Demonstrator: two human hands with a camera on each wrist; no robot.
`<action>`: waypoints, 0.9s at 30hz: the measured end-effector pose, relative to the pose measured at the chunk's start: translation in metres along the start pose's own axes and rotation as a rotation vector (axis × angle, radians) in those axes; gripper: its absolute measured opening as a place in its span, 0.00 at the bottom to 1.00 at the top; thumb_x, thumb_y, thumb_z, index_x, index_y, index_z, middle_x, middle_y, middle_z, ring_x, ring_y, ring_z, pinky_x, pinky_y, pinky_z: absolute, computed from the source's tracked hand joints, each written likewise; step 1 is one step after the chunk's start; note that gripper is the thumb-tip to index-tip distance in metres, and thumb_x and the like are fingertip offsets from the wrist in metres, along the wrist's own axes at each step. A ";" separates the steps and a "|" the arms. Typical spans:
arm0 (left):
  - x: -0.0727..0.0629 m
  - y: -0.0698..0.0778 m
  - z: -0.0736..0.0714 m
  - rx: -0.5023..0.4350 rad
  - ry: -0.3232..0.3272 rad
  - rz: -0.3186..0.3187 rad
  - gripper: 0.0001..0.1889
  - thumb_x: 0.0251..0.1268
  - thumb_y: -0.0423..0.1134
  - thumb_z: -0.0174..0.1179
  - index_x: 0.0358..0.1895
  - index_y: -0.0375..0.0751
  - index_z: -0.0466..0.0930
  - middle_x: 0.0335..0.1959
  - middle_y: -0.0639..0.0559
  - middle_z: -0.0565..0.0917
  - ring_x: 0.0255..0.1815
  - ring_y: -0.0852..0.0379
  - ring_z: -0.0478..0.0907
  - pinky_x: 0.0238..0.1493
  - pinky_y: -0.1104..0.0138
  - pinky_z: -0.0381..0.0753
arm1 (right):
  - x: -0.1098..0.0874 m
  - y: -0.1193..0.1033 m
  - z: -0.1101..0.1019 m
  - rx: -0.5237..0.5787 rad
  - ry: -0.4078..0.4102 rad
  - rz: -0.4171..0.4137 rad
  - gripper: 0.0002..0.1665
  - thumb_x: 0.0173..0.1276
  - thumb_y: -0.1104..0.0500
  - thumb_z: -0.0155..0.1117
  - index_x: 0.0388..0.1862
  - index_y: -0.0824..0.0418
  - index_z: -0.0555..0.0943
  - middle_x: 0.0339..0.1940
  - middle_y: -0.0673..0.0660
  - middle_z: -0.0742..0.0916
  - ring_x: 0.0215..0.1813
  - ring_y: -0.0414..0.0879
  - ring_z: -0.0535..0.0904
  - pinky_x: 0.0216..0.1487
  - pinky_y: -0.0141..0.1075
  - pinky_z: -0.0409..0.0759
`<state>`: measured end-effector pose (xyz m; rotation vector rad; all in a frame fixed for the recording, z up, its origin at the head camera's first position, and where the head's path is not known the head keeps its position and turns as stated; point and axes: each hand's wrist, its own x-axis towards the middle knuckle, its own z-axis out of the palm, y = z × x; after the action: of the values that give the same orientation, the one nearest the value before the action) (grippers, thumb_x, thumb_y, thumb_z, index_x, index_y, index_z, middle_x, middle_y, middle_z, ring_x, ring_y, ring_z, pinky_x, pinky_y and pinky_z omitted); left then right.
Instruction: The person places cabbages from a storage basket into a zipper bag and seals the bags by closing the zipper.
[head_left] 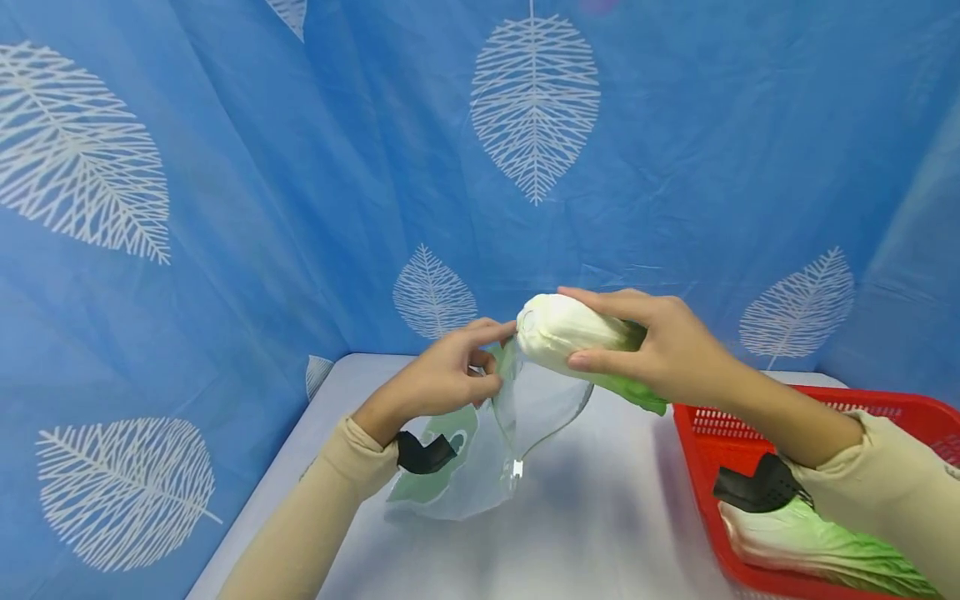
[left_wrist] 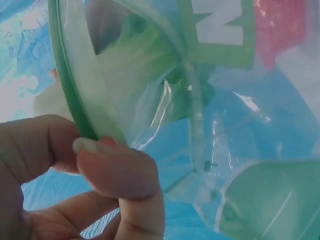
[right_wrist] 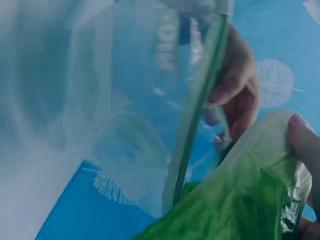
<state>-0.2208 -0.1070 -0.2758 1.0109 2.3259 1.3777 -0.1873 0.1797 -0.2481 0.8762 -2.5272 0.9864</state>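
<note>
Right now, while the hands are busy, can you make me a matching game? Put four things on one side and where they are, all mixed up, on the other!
Things:
1. Red plastic basket with holes
2. Oblong white-and-green cabbage
3. Clear plastic bag with green print
4. Blue sheet with white leaves

Places:
A. Gripped in the bare right hand
B. Hanging behind the white-topped table
C. Pinched by the bare left hand
D. On the table's right side, with another leafy cabbage inside

Right pairs: 1-D, 2-A, 3-C, 4-B
</note>
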 end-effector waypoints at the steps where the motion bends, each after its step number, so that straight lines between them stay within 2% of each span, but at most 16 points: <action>1: 0.000 0.000 0.000 -0.004 0.005 0.001 0.38 0.66 0.25 0.52 0.81 0.40 0.56 0.65 0.49 0.69 0.33 0.50 0.78 0.28 0.60 0.81 | -0.001 0.001 0.002 -0.022 -0.006 -0.003 0.40 0.62 0.46 0.78 0.74 0.34 0.74 0.59 0.49 0.86 0.45 0.45 0.77 0.34 0.40 0.78; 7: -0.002 0.000 -0.002 -0.054 0.032 -0.007 0.38 0.65 0.23 0.52 0.80 0.45 0.61 0.65 0.51 0.70 0.29 0.50 0.75 0.26 0.60 0.79 | -0.004 0.007 0.016 -0.145 -0.067 -0.074 0.40 0.60 0.39 0.77 0.72 0.41 0.78 0.56 0.46 0.87 0.47 0.44 0.79 0.35 0.40 0.78; 10: -0.003 0.000 -0.001 -0.071 0.031 -0.019 0.38 0.65 0.23 0.53 0.80 0.48 0.63 0.66 0.51 0.70 0.29 0.50 0.74 0.28 0.55 0.80 | -0.005 0.010 0.024 -0.202 -0.111 -0.107 0.40 0.59 0.38 0.77 0.71 0.44 0.79 0.59 0.44 0.86 0.51 0.46 0.80 0.47 0.46 0.76; 14: -0.003 -0.003 0.001 -0.089 0.026 -0.027 0.38 0.65 0.24 0.53 0.79 0.51 0.63 0.69 0.51 0.69 0.28 0.50 0.74 0.28 0.52 0.79 | -0.006 0.012 0.036 -0.295 -0.176 -0.112 0.42 0.57 0.37 0.78 0.71 0.44 0.80 0.61 0.44 0.86 0.54 0.49 0.80 0.60 0.56 0.66; 20: -0.006 -0.007 0.000 -0.101 0.023 -0.034 0.37 0.66 0.25 0.53 0.79 0.54 0.64 0.69 0.55 0.68 0.28 0.50 0.73 0.27 0.54 0.76 | -0.006 0.020 0.048 -0.496 -0.234 -0.173 0.42 0.54 0.35 0.79 0.68 0.45 0.82 0.55 0.48 0.88 0.54 0.51 0.82 0.57 0.57 0.70; 23: -0.007 -0.011 0.001 -0.087 -0.006 -0.039 0.37 0.66 0.24 0.53 0.78 0.53 0.65 0.71 0.53 0.68 0.28 0.50 0.74 0.26 0.54 0.74 | -0.008 0.028 0.053 -0.485 -0.278 -0.152 0.41 0.56 0.35 0.77 0.68 0.44 0.82 0.56 0.47 0.88 0.56 0.52 0.81 0.56 0.58 0.70; 27: -0.008 -0.023 0.009 -0.065 -0.045 -0.039 0.36 0.64 0.24 0.52 0.77 0.52 0.68 0.70 0.52 0.68 0.28 0.52 0.75 0.25 0.55 0.75 | -0.018 0.043 0.068 -0.407 -0.313 -0.135 0.40 0.59 0.32 0.73 0.69 0.44 0.81 0.57 0.45 0.87 0.58 0.49 0.81 0.55 0.57 0.72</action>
<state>-0.2198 -0.1137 -0.3007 0.9626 2.2411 1.3914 -0.2035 0.1654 -0.3280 1.1185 -2.7314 0.2892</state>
